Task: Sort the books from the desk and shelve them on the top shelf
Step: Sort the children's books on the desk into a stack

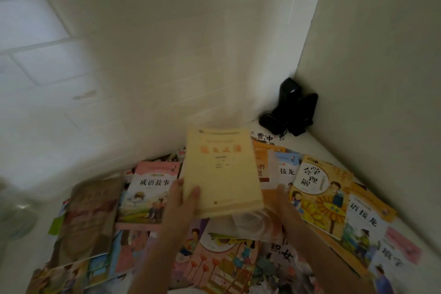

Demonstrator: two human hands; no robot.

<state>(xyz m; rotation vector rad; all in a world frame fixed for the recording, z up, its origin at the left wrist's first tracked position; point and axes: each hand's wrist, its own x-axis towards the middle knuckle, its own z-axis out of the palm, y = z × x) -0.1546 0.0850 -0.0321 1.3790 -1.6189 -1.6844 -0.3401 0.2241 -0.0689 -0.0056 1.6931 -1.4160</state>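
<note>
A pale yellow book (223,172) with orange title characters is lifted above the desk. My left hand (181,203) grips its lower left edge, thumb on the cover. My right hand (285,200) reaches under the book's lower right side; its fingers are mostly hidden behind the book. Many colourful children's books lie spread over the white desk (319,148): a pink one (148,193) to the left, a brown one (90,219) further left, a yellow sunflower one (322,193) to the right. The shelf is out of view.
A black device (292,108) with a cable stands in the desk's back right corner. White walls close the desk at the back and right. A round clear object (14,217), blurred, sits at the far left edge.
</note>
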